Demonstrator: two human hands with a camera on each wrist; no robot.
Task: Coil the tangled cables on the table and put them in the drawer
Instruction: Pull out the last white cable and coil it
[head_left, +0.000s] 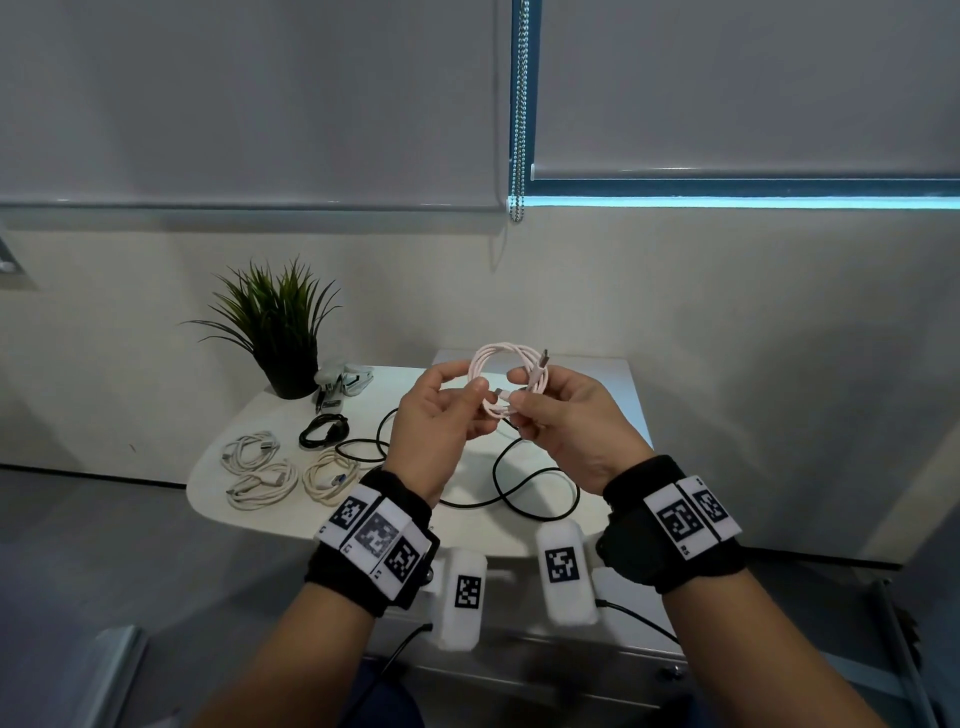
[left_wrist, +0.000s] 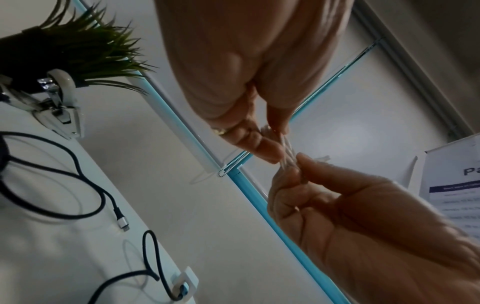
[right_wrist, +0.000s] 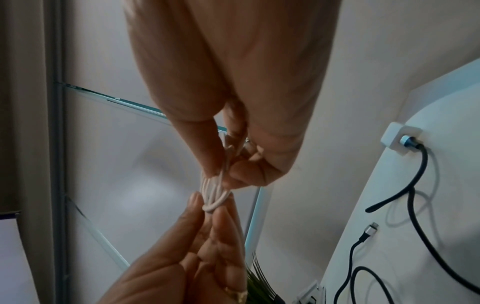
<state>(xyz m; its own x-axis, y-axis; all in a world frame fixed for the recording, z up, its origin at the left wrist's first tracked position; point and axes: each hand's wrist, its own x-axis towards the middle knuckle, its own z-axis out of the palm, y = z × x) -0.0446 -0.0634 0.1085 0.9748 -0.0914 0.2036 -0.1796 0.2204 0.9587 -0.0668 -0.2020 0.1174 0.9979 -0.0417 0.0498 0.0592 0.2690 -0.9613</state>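
Hands, left (head_left: 436, 415) and right (head_left: 566, 421), each pinch-grip my light, limp, springy pink cable coil (head_left: 501, 374) mid-frame; I'd hold crossing strands.

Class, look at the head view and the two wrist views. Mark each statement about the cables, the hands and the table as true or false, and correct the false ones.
1. Both hands hold the pink cable above the table. True.
2. The pink cable lies straight and uncoiled. False: it is wound in loops, held between the left hand and right hand.
3. A long black cable lies loose on the table. True.
4. The potted plant stands at the table's right edge. False: it stands at the far left.
5. Three white coiled cables lie on the table's left part. True.
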